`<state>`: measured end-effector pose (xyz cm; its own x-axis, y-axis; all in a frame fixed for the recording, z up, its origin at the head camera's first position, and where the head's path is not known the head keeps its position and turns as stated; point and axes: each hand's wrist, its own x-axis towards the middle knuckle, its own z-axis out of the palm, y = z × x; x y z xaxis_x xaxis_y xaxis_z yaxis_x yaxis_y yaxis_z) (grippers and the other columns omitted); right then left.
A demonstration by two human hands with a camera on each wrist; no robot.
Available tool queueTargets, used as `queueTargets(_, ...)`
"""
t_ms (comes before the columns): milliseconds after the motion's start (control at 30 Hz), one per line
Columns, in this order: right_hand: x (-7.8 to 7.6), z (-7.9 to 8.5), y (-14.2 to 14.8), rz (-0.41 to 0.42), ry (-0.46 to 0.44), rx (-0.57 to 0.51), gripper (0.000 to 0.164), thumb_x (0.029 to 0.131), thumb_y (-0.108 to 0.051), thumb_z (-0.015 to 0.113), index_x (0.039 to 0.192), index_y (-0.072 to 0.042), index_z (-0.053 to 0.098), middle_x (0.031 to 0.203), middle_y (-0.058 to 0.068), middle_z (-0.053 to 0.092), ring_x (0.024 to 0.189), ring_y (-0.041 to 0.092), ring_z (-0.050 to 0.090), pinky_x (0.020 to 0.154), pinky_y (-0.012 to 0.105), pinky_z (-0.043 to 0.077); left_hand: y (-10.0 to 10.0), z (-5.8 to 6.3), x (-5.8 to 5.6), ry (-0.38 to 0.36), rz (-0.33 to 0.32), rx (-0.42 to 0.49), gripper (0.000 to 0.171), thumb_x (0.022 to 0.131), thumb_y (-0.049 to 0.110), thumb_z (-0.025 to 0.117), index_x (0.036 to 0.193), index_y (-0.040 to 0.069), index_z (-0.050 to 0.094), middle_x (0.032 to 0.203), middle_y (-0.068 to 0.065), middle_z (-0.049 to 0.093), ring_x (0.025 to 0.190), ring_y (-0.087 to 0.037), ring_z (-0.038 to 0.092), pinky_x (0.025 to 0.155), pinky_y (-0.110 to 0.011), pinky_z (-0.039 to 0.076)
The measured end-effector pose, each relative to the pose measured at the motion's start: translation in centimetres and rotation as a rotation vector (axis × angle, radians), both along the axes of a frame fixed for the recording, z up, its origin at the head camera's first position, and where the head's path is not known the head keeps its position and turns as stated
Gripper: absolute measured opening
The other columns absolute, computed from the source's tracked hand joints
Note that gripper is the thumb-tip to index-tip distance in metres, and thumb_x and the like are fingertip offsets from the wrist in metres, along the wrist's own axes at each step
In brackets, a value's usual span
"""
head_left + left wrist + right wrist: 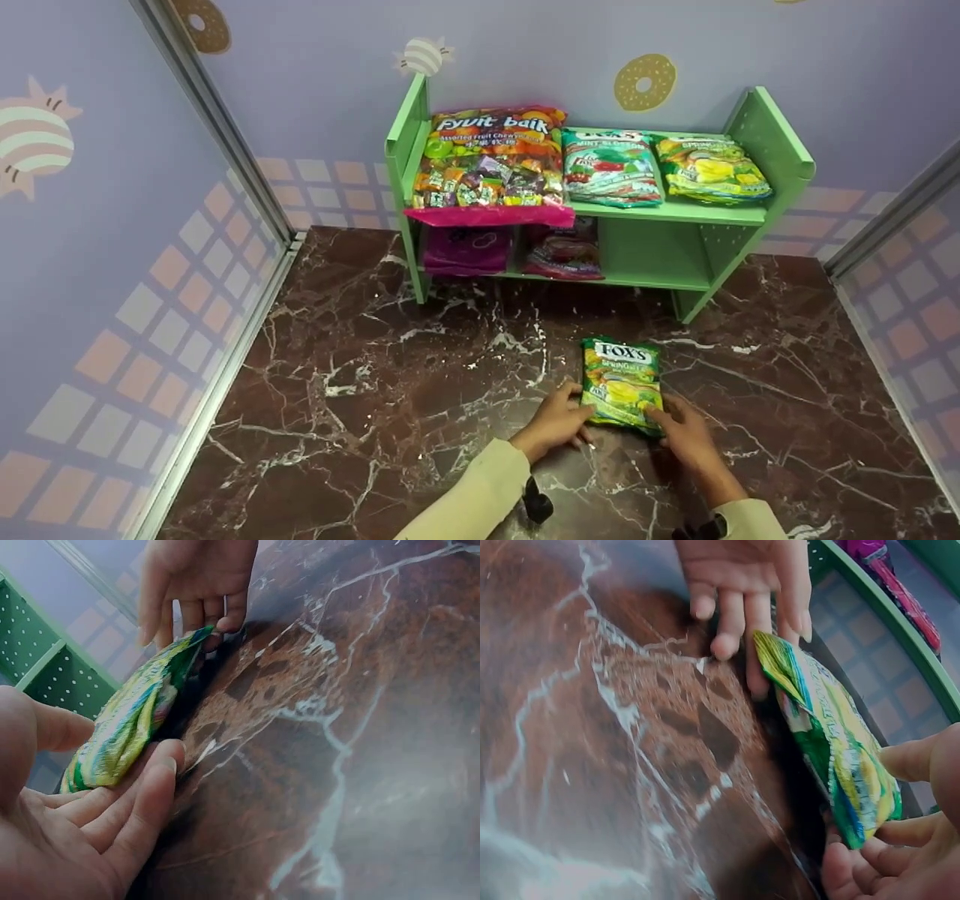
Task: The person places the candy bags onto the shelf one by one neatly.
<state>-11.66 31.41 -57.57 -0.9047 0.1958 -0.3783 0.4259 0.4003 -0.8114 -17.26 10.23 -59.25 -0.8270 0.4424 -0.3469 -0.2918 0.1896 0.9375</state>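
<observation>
A green and yellow FOX'S candy bag is between my two hands, low over the marble surface in front of the shelf. My left hand holds its left edge, thumb on the front. In the left wrist view the fingers of that hand lie under the bag. At the bag's right lower corner, my right hand grips with the thumb on top. The right wrist view shows its fingers curled beneath the bag.
A green two-level shelf stands against the wall. On top lie a large Fyvit baik candy bag, a mint candy bag and a yellow-green candy bag. Below are a purple pack and a dark red bag. Patterned panels flank the floor.
</observation>
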Motion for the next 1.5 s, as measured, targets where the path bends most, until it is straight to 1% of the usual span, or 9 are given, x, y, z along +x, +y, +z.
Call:
queueTargets(67, 0.0, -0.3, -0.2, -0.015, 0.019, -0.014, 0.069, 0.1, -0.035, 0.051, 0.149, 0.005, 0.024, 0.148, 0.035, 0.032, 0.126, 0.045, 0.047, 0.083, 0.04, 0.055, 0.1, -0.1, 0.2, 0.009, 0.009, 0.012, 0.047, 0.096, 0.02, 0.058, 0.139, 0.008, 0.042, 0.095, -0.009, 0.071, 0.056, -0.021, 0.066, 0.043, -0.026, 0.05)
queueTargets(167, 0.0, -0.7, -0.6, -0.063, 0.044, -0.054, 0.066, 0.099, -0.027, 0.054, 0.149, 0.005, 0.025, 0.132, 0.033, 0.05, 0.103, 0.033, 0.061, 0.073, 0.032, 0.054, 0.3, -0.2, 0.4, 0.037, 0.037, 0.019, 0.045, 0.098, 0.017, 0.056, 0.139, 0.007, 0.042, 0.093, -0.011, 0.07, 0.056, -0.024, 0.067, 0.042, -0.027, 0.05)
queueTargets(233, 0.0, -0.9, -0.9, -0.11, 0.059, -0.104, 0.062, 0.099, -0.021, 0.056, 0.148, 0.004, 0.027, 0.111, 0.024, 0.062, 0.085, 0.02, 0.063, 0.067, 0.028, 0.052, 0.5, -0.3, 0.5, 0.052, 0.062, 0.013, 0.043, 0.098, 0.017, 0.055, 0.138, 0.007, 0.043, 0.089, -0.011, 0.07, 0.053, -0.023, 0.066, 0.041, -0.028, 0.05)
queueTargets(333, 0.1, -1.3, -1.2, -0.175, 0.079, -0.197, 0.059, 0.098, -0.014, 0.056, 0.148, 0.0, 0.029, 0.092, 0.007, 0.063, 0.069, 0.01, 0.06, 0.063, 0.024, 0.052, 0.7, -0.5, 0.6, 0.067, 0.101, 0.0, 0.041, 0.099, 0.019, 0.055, 0.137, 0.009, 0.046, 0.082, -0.011, 0.07, 0.048, -0.021, 0.064, 0.041, -0.029, 0.051)
queueTargets(467, 0.3, -1.6, -1.6, -0.211, 0.109, -0.238, 0.058, 0.099, -0.014, 0.055, 0.15, -0.003, 0.029, 0.115, 0.014, 0.061, 0.068, 0.007, 0.06, 0.063, 0.022, 0.053, 0.9, -0.6, 0.7, 0.089, 0.133, -0.012, 0.041, 0.099, 0.021, 0.055, 0.137, 0.008, 0.047, 0.079, -0.011, 0.071, 0.046, -0.019, 0.062, 0.042, -0.03, 0.052)
queueTargets(600, 0.4, -1.6, -1.9, -0.211, 0.136, -0.225, 0.06, 0.099, -0.014, 0.054, 0.151, -0.003, 0.027, 0.142, 0.026, 0.045, 0.071, 0.005, 0.059, 0.065, 0.021, 0.052, 0.8, -0.5, 0.7, 0.11, 0.147, -0.005, 0.043, 0.099, 0.018, 0.054, 0.139, 0.007, 0.047, 0.084, -0.009, 0.071, 0.051, -0.023, 0.065, 0.043, -0.03, 0.052)
queueTargets(1000, 0.4, -1.0, -2.0, -0.205, 0.221, -0.167, 0.059, 0.097, -0.008, 0.056, 0.15, -0.003, 0.031, 0.139, 0.031, 0.048, 0.075, -0.002, 0.058, 0.067, 0.019, 0.053, 0.9, 0.4, 0.5, 0.155, 0.144, 0.037, 0.047, 0.096, 0.01, 0.058, 0.141, 0.005, 0.046, 0.087, -0.015, 0.071, 0.055, -0.028, 0.067, 0.046, -0.037, 0.054)
queueTargets(1267, 0.3, 0.3, -1.7, -0.167, 0.245, -0.16, 0.062, 0.098, -0.013, 0.056, 0.153, -0.007, 0.027, 0.149, 0.024, 0.04, 0.085, -0.009, 0.053, 0.07, 0.018, 0.051, 1.1, 1.7, 0.1, 0.206, 0.138, 0.016, 0.05, 0.094, 0.008, 0.061, 0.141, 0.006, 0.046, 0.088, -0.021, 0.071, 0.058, -0.038, 0.066, 0.046, -0.042, 0.054)
queueTargets(1500, 0.1, 1.5, -1.7, -0.156, 0.295, -0.137, 0.062, 0.098, -0.016, 0.056, 0.153, -0.008, 0.027, 0.146, 0.022, 0.043, 0.085, -0.007, 0.054, 0.071, 0.018, 0.051, 1.2, 3.2, -0.4, 0.246, 0.131, 0.023, 0.052, 0.092, 0.003, 0.061, 0.142, 0.007, 0.046, 0.093, -0.015, 0.072, 0.053, -0.029, 0.065, 0.048, -0.046, 0.055)
